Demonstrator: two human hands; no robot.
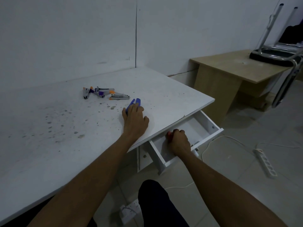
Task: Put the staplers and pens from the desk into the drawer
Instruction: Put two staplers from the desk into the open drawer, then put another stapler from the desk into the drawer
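My left hand (134, 119) lies on the white desk (65, 128) with its fingers closed over a blue stapler (133, 103), whose front end sticks out past the fingertips. Beyond it on the desk lie three small metal staplers with orange and purple parts (105, 94), close together. Under the desk's right edge the white drawer (211, 126) stands pulled out. My right hand (178, 142) is inside the drawer, fisted around a red object (168, 134) that is mostly hidden. No pens are visible.
A beige wooden desk (229, 71) stands at the right with an upturned chrome chair (278, 51) on it. On the tiled floor lie a white power strip (265, 163) with its cable and a socket block (129, 210). My dark-trousered knee (157, 205) is below the drawer.
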